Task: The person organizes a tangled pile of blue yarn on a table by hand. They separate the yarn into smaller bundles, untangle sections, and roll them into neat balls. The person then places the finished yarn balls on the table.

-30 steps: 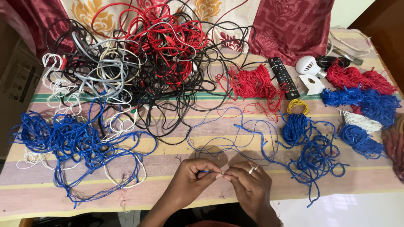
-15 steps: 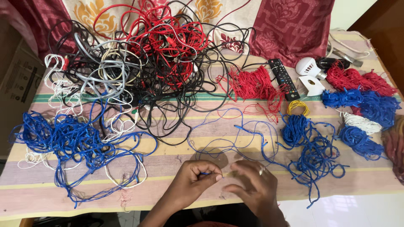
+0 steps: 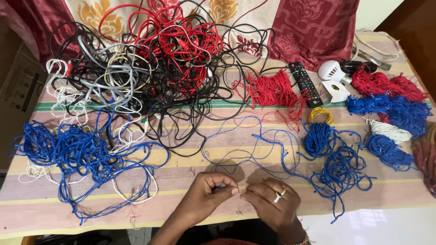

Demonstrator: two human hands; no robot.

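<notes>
Pinching hand, left: the left hand point(image 3: 206, 194) has thumb and forefinger closed on a short end of thin blue wire point(image 3: 254, 149); the end is mostly hidden inside the fingers.
Opposite hand, right: the right hand point(image 3: 271, 199) has fingertips curled and meeting the left fingertips; whether it grips the wire cannot be told. Two rings show on it; the wrist is cut off by the lower edge.
Wire run: the thin blue wire loops loosely over the striped cloth point(image 3: 181, 170) just beyond both hands.
Right bundle: a blue tangle point(image 3: 338, 165) lies near the right hand.
Left bundle: a larger blue heap point(image 3: 72, 152) mixed with white strands, well apart from the hands.
Middle row: a small yellow coil point(image 3: 321, 114), a red bunch point(image 3: 272, 90) and a black remote point(image 3: 306, 84).
Far pile: a knot of cables point(image 3: 154, 59), black, red and grey; single cables cannot be traced.
Far right: coloured bundles, partly cut off by the frame.
</notes>
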